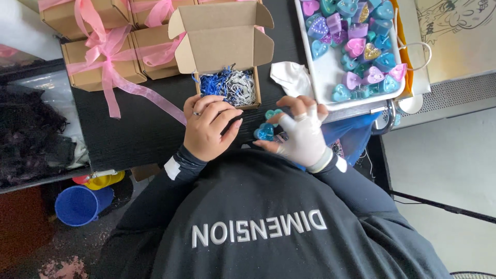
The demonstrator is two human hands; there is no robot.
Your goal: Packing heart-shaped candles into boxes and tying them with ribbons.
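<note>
I count one open cardboard box on the desk, left hand curled empty at its front, gloved right hand clamped on two blue heart candles just beside it.

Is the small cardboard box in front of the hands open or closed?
Open: the cardboard box has its lid raised, showing blue and white shredded paper inside.

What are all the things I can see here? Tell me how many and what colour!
open cardboard box with blue and white paper shreds: one, brown, table middle
closed cardboard boxes tied with pink ribbon: at least three, brown, top left
white tray: one, top right
heart-shaped trinkets in the tray: many, teal, pink, purple
plastic cup: one, blue, floor left
left hand: bare, ringed, by the box
right hand: white-gloved, holding small blue hearts
</note>
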